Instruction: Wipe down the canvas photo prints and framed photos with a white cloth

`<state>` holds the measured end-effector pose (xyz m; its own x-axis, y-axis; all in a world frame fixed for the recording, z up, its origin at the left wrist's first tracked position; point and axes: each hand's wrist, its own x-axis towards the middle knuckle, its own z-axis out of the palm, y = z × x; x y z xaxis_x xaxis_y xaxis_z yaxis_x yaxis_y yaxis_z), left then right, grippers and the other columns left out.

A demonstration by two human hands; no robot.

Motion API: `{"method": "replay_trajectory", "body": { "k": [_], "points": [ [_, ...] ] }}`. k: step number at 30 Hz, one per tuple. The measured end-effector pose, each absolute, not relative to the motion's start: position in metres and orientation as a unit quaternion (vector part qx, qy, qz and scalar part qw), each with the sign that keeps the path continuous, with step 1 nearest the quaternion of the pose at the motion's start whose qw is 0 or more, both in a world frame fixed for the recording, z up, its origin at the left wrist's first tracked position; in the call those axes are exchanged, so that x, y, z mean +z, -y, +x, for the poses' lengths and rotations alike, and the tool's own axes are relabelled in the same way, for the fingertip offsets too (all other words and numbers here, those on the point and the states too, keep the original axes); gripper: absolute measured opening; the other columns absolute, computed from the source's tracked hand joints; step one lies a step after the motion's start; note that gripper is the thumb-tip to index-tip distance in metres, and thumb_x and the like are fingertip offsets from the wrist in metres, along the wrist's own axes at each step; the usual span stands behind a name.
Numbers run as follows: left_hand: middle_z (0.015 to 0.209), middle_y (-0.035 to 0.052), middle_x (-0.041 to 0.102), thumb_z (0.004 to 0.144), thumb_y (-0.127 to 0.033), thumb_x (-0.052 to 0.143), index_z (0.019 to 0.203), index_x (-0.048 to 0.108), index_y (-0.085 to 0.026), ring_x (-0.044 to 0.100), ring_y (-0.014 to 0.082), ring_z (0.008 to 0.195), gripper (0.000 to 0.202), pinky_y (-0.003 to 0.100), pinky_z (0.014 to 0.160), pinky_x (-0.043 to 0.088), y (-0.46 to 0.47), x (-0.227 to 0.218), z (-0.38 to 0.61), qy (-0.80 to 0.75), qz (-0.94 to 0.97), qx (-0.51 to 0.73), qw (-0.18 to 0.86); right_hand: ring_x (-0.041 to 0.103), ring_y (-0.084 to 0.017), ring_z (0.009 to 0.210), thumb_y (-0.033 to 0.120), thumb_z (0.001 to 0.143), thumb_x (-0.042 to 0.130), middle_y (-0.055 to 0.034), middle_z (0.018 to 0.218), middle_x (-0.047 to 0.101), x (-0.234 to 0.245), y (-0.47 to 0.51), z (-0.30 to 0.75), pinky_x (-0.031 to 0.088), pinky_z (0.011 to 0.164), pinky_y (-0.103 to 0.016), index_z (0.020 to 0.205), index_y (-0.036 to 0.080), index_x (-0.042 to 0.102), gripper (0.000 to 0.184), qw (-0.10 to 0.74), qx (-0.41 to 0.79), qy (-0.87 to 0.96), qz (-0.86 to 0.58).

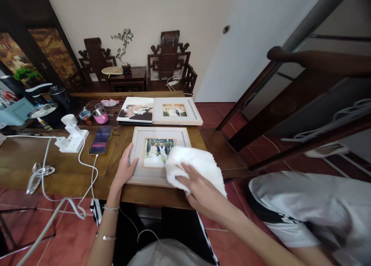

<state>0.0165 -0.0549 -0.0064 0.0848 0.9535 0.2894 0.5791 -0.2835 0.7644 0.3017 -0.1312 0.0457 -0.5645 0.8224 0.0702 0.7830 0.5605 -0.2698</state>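
Note:
A light wooden picture frame (139, 174) lies flat on the brown table, with a wedding photo (155, 150) inside a pale mat. At its left edge, my left hand (125, 167) grips the frame, the thumb resting over the border. My right hand (199, 185) is closed on a fluffy white cloth (194, 157), which lies over the frame's lower right part and hides that corner. Behind are a second framed photo (189, 111) and, beside it, a white-edged photo album (136, 109).
On the left of the table (113, 181) are a phone (100, 140) on a charging cable, a white power strip (74, 140), a pink cup (100, 116) and a silver item. White cables hang over the front edge. A person in grey (304, 204) is close on the right, near a dark wooden chair (261, 115).

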Motion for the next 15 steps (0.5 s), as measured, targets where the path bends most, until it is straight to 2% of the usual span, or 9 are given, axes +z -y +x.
{"method": "replay_trajectory", "body": {
  "k": [4, 7, 11, 15],
  "points": [
    [0.149, 0.0162, 0.038, 0.088, -0.030, 0.052, 0.143, 0.034, -0.014, 0.035, 0.0257, 0.138, 0.060, 0.044, 0.116, 0.024, 0.055, -0.005, 0.015, -0.545, 0.700, 0.400, 0.232, 0.032, -0.033, 0.138, 0.012, 0.079, 0.051, -0.0190, 0.144, 0.044, 0.035, 0.076, 0.299, 0.030, 0.112, -0.051, 0.117, 0.011, 0.063, 0.040, 0.139, 0.030, 0.863, -0.485],
    [0.150, 0.0151, 0.037, 0.090, -0.029, 0.048, 0.143, 0.035, -0.016, 0.034, 0.0248, 0.139, 0.057, 0.045, 0.116, 0.023, 0.054, -0.007, 0.015, -0.539, 0.704, 0.398, 0.233, 0.034, -0.033, 0.137, 0.018, 0.087, 0.046, -0.0198, 0.144, 0.043, 0.034, 0.027, 0.299, 0.031, 0.110, -0.053, 0.120, 0.010, 0.060, 0.037, 0.154, 0.001, 0.851, -0.502],
    [0.150, 0.0147, 0.037, 0.090, -0.029, 0.047, 0.142, 0.039, -0.016, 0.034, 0.0235, 0.139, 0.054, 0.043, 0.117, 0.022, 0.053, -0.010, 0.015, -0.538, 0.705, 0.403, 0.223, 0.030, -0.032, 0.138, 0.012, 0.086, 0.045, -0.0202, 0.144, 0.043, 0.039, -0.013, 0.297, 0.024, 0.112, -0.053, 0.123, 0.008, 0.058, 0.039, 0.134, -0.010, 0.864, -0.484],
    [0.152, 0.0142, 0.032, 0.092, -0.027, 0.043, 0.137, 0.047, -0.017, 0.030, 0.0232, 0.141, 0.046, 0.042, 0.116, 0.023, 0.054, -0.010, 0.017, -0.545, 0.709, 0.388, 0.220, 0.030, -0.032, 0.138, 0.007, 0.080, 0.050, -0.0204, 0.143, 0.044, 0.041, 0.002, 0.295, 0.021, 0.113, -0.055, 0.120, 0.009, 0.061, 0.041, 0.101, -0.002, 0.888, -0.450]
  ]
}}
